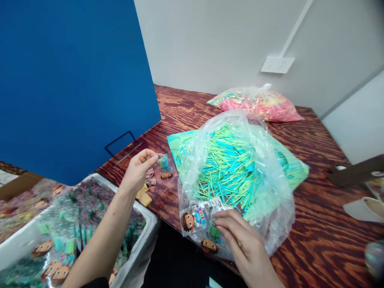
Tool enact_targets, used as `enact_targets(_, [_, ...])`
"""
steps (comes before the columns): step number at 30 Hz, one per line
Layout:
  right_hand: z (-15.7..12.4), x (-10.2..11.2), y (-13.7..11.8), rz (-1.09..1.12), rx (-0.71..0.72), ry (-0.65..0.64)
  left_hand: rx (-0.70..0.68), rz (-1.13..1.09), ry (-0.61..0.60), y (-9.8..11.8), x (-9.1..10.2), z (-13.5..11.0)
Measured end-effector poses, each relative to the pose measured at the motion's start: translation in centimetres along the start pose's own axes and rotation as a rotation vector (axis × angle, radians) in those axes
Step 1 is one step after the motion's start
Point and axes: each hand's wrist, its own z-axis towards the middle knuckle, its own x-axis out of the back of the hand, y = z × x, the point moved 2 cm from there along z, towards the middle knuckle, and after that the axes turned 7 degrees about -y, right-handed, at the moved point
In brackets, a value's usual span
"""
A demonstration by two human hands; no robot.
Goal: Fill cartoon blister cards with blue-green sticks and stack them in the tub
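Observation:
My left hand [140, 167] pinches the top of a small clear packet [163, 162] with blue and green sticks inside and a cartoon face printed at its bottom. Lower right, my right hand [241, 236] has its fingertips closed on another printed packet [212, 236] that shows green inside. Beside those fingers lies a flat clear packet [195, 219] with a cartoon figure and lettering. Behind both hands a large clear plastic bag [195, 160] gapes open, full of loose thin green and blue sticks [229, 164].
On the left stands a white foam box [150, 218] heaped with filled packets. Pink finger cots or scraps [151, 177] and yellow pieces [144, 197] lie near my left wrist. A tied bag of pink sticks [258, 104] rests by the wall; a blue panel [75, 80] rises left.

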Motion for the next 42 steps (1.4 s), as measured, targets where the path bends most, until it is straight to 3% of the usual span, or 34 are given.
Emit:
enact_targets(5, [1.3, -0.1, -1.6, 0.023, 0.011, -0.015, 0.027, -0.016, -0.041, -1.4, -3.4, -2.5])
enact_targets(11, [4.4, 0.4, -2.1, -0.060, -0.038, 0.104, 0.081, 0.019, -0.295, -2.3, -7.3, -5.4])
enact_targets(15, [5.8, 0.3, -1.4, -0.011, -0.039, 0.039, 0.107, -0.020, -0.384, -2.4, -8.8, -6.9])
enact_targets(19, [5.4, -0.2, -1.4, 0.002, -0.049, 0.042, 0.167, -0.109, -0.415, -3.0, -9.5, -7.6])
enact_targets(22, [4.6, -0.2, -1.8, -0.026, -0.059, 0.035, 0.186, -0.048, -0.458, -3.4, -9.7, -7.7])
enact_targets(26, [3.9, 0.1, -2.3, -0.038, -0.063, 0.033, 0.133, 0.015, -0.399, -3.5, -9.7, -7.8])
enact_targets(30, [3.7, 0.1, -2.4, -0.018, -0.087, -0.010, 0.145, -0.071, -0.357, -3.8, -10.3, -8.5])
enact_targets(39, [3.2, 0.3, -1.6, 0.018, -0.091, 0.136, 0.315, -0.259, -0.289, -5.9, -10.7, -10.1])
enact_targets(42, [3.1, 0.5, -1.1, 0.054, -0.073, 0.151, 0.323, -0.290, -0.360, -5.9, -11.0, -10.4])
